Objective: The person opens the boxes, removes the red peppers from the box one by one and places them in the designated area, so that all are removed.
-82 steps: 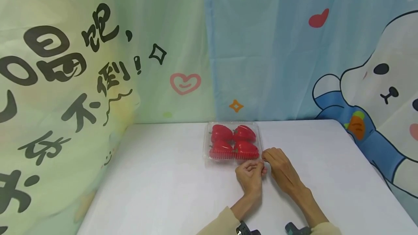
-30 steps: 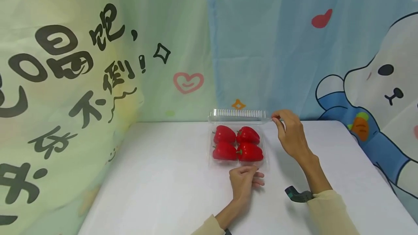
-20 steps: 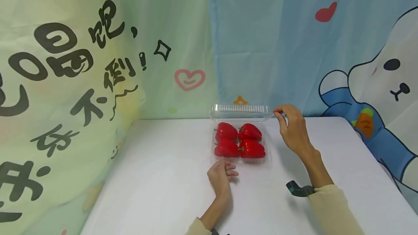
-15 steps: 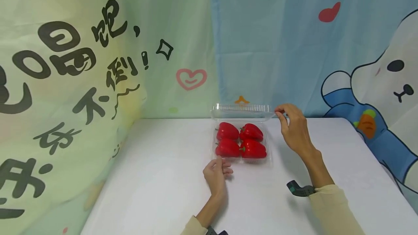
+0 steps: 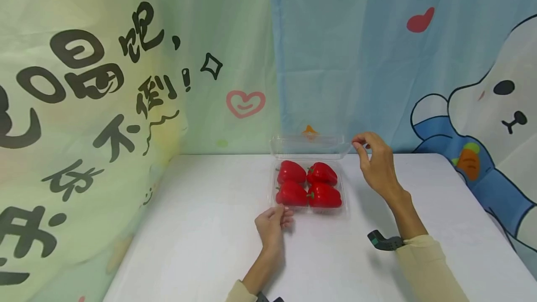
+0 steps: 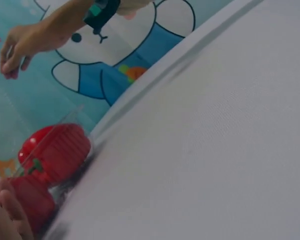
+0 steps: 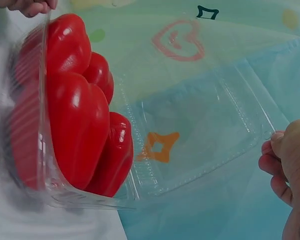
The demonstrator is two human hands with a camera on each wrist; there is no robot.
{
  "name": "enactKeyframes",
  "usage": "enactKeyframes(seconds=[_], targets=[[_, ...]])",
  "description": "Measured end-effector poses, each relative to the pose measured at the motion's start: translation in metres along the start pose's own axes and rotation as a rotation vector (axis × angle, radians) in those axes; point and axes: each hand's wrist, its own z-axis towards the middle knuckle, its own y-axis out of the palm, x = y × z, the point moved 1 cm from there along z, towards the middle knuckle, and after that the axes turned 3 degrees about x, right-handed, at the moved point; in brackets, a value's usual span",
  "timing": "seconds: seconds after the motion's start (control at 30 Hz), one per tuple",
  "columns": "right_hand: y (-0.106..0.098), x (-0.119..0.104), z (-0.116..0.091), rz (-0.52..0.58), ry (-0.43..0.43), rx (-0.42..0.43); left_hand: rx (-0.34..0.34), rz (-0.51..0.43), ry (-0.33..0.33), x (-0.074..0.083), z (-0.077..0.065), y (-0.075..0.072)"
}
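Observation:
A clear plastic clamshell box [image 5: 345, 185] sits at the back of the white table with several red bell peppers [image 5: 325, 195] inside, green stems showing. Its lid [image 5: 293, 147] is swung up and leans back at the far side, still joined along the back edge. My right hand [image 5: 375, 162] pinches the lid's right corner between thumb and fingers, as the right wrist view also shows. At the near left of the box, my left hand [image 5: 270, 227] holds the front rim with thumb and fingertips. The left wrist view shows its fingers [image 6: 12, 205] beside a pepper.
The white table [image 5: 201, 227] ends at the back against a printed curtain [image 5: 319, 59], close behind the raised lid. A dark band [image 5: 383, 241] with a camera mount sticks out from the right wrist.
The lid, closed 2.7 seconds ago, is now raised and tipped back. My right hand has lifted it up and away; my left hand has slid leftward along the front rim.

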Motion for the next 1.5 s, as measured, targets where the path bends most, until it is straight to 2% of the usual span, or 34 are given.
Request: enactKeyframes(seconds=[0.17,0.3,0.5,0.6,0.77,0.97,1.5], targets=[[0.002,0.003,0.005,0.016,0.015,0.008,-0.102,0.037,-0.132,0.004,-0.001,-0.017],[0.005,0.007,0.010,0.044,0.019,0.023,-0.200,0.043,-0.213,0.006,-0.003,-0.029],[0.014,0.010,0.019,0.080,0.031,0.009,-0.359,0.076,-0.272,0.007,-0.004,-0.048],[0.019,0.011,0.022,0.086,0.046,-0.008,-0.402,0.092,-0.276,0.010,-0.003,-0.058],[0.026,0.016,0.024,0.097,0.092,-0.016,-0.420,0.103,-0.292,0.013,-0.004,-0.070],[0.038,0.024,0.024,0.125,0.174,-0.018,-0.435,0.099,-0.313,0.014,-0.010,-0.074],[0.044,0.041,0.010,0.215,0.515,-0.276,-0.429,0.065,-0.305,0.011,-0.019,-0.078]])
